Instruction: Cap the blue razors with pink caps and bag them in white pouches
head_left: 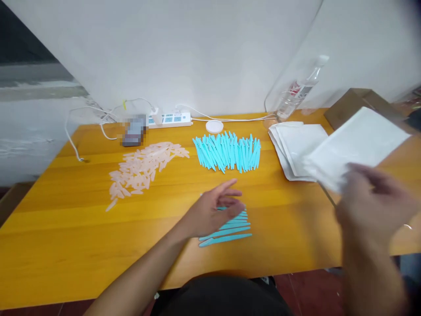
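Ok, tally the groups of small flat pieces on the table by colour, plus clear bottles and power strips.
Pink heap: 1
Blue groups: 2, far pile and near row, partly hidden by left hand
Clear bottle: 1
Power strip: 1
Total: 5

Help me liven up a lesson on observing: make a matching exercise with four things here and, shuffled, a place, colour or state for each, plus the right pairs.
Things
1. Leftmost pile
2. Left hand
3. Right hand
4. Bottle

Places, colours, states
A. Holding a white packet
B. See-through, with a label
C. Pale pink
D. Over a row of blue sticks

Right pairs: 1-C, 2-D, 3-A, 4-B
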`<state>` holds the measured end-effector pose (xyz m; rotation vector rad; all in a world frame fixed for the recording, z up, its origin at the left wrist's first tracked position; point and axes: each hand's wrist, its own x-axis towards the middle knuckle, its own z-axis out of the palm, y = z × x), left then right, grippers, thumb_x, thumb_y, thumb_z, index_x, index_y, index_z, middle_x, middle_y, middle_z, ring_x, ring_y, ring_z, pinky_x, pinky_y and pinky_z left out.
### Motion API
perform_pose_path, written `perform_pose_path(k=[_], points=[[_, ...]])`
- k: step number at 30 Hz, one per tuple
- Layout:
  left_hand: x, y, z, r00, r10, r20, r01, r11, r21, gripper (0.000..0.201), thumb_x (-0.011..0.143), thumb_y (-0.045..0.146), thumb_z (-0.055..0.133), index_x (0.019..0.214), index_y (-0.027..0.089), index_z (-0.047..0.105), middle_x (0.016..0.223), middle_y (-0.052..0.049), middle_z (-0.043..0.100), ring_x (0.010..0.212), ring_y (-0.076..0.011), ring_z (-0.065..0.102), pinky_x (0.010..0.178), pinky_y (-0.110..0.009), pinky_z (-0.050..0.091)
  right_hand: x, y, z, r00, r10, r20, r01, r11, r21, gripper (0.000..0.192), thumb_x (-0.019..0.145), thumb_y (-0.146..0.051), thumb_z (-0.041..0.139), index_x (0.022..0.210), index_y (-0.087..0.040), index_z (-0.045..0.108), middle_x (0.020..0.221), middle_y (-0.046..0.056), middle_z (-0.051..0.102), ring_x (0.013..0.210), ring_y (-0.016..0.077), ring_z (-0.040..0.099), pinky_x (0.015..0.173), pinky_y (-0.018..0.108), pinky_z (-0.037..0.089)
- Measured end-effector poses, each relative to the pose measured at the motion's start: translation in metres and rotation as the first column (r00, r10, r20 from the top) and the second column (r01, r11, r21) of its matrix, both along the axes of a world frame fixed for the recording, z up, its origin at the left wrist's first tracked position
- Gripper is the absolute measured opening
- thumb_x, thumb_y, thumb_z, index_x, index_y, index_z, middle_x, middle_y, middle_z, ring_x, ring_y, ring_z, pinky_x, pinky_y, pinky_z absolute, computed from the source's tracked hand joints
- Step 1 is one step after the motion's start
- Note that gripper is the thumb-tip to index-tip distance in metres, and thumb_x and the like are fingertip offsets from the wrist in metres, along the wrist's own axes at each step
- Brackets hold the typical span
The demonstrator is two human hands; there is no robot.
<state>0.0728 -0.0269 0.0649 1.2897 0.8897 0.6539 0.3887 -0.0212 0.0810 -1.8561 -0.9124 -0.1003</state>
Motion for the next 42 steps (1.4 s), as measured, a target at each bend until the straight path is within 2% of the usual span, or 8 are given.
perform_pose_path(k=[5, 9, 14, 20, 26, 33, 38, 42], points=[[0.05, 0.003, -0.013, 0.978, 0.116, 0.172, -0.074, 0.97, -0.231, 0.075, 0.088, 0.042, 0.074, 0.151, 0.022, 0.038, 0.126, -0.019, 0.068, 0.09, -0.0219, 0.074, 0.08, -0.039, 0.061, -0.112, -0.059, -0.024, 0.915, 0.206, -0.347, -0.246, 0.966, -0.076, 0.037, 0.086, -0.044, 0.066, 0.107, -0.015, 0.078, 0.069, 0.004, 0.066, 0.055, 0.0165, 0.056, 0.051, 0.028, 0.046], [0.051, 0.018, -0.022, 0.992, 0.072, 0.104, -0.057, 0.989, -0.139, 0.035, 0.091, 0.029, 0.066, 0.123, 0.016, 0.061, 0.107, -0.011, 0.074, 0.072, -0.0144, 0.07, 0.063, -0.028, 0.059, -0.093, -0.083, -0.032, 0.784, 0.579, -0.224, -0.62, 0.746, -0.241, 0.042, 0.09, -0.048, 0.065, 0.118, -0.018, 0.073, 0.071, 0.004, 0.066, 0.06, 0.0185, 0.062, 0.059, 0.032, 0.053], [0.051, 0.031, -0.022, 0.997, -0.071, 0.001, 0.071, 0.995, -0.069, 0.028, 0.088, 0.024, 0.065, 0.114, 0.017, 0.064, 0.096, -0.007, 0.072, 0.07, -0.014, 0.068, 0.055, -0.024, 0.056, -0.056, -0.063, -0.022, 0.525, 0.782, 0.336, -0.58, 0.618, -0.532, 0.089, 0.074, -0.054, 0.079, 0.151, -0.022, 0.045, 0.115, 0.018, 0.066, 0.107, 0.0391, 0.062, 0.092, 0.055, 0.049], [0.054, 0.043, -0.018, 0.984, -0.058, -0.167, 0.068, 0.996, 0.06, 0.058, 0.078, 0.019, 0.067, 0.134, 0.019, 0.053, 0.097, -0.007, 0.071, 0.07, -0.0166, 0.067, 0.061, -0.03, 0.055, -0.057, -0.006, -0.032, 0.264, 0.948, 0.18, -0.764, 0.319, -0.561, 0.089, 0.08, -0.031, 0.069, 0.155, -0.018, 0.023, 0.128, 0.019, 0.062, 0.114, 0.0359, 0.059, 0.093, 0.051, 0.047], [0.055, 0.048, -0.008, 0.866, 0.116, -0.487, 0.103, 0.911, 0.4, 0.062, 0.076, 0.029, 0.071, 0.135, 0.023, 0.056, 0.088, -0.002, 0.072, 0.073, -0.0196, 0.065, 0.063, -0.029, 0.046, -0.062, -0.003, -0.044, 0.264, 0.945, 0.194, -0.8, 0.327, -0.503, 0.093, 0.078, -0.031, 0.068, 0.156, -0.019, 0.02, 0.133, 0.02, 0.058, 0.117, 0.038, 0.057, 0.095, 0.054, 0.047], [0.026, 0.072, -0.009, 0.897, -0.009, -0.442, 0.173, 0.927, 0.333, 0.039, 0.092, 0.048, 0.059, 0.116, 0.02, 0.071, 0.085, -0.002, 0.073, 0.071, -0.0155, 0.064, 0.065, -0.025, 0.045, -0.049, 0.011, -0.052, 0.327, 0.931, 0.162, -0.79, 0.363, -0.493, 0.065, 0.081, -0.02, 0.06, 0.143, -0.021, 0.04, 0.126, 0.015, 0.063, 0.114, 0.0344, 0.06, 0.096, 0.049, 0.047], [0.007, 0.061, -0.016, 0.656, -0.074, -0.751, 0.58, 0.686, 0.439, 0.015, 0.086, 0.026, 0.066, 0.092, 0.027, 0.079, 0.098, -0.002, 0.073, 0.087, -0.0194, 0.066, 0.071, -0.028, 0.045, -0.034, 0.011, -0.054, 0.363, 0.92, 0.148, -0.746, 0.382, -0.545, 0.073, 0.073, -0.021, 0.066, 0.142, -0.021, 0.04, 0.119, 0.014, 0.062, 0.112, 0.0357, 0.058, 0.097, 0.052, 0.044], [0.011, 0.054, -0.02, 0.639, -0.049, -0.768, 0.617, 0.629, 0.473, 0.016, 0.088, 0.016, 0.061, 0.086, 0.022, 0.076, 0.097, -0.004, 0.072, 0.09, -0.019, 0.065, 0.073, -0.028, 0.047, -0.036, 0.008, -0.061, 0.375, 0.918, 0.131, -0.73, 0.379, -0.568, 0.077, 0.073, -0.022, 0.066, 0.144, -0.019, 0.037, 0.12, 0.015, 0.059, 0.113, 0.0361, 0.055, 0.099, 0.053, 0.043]])
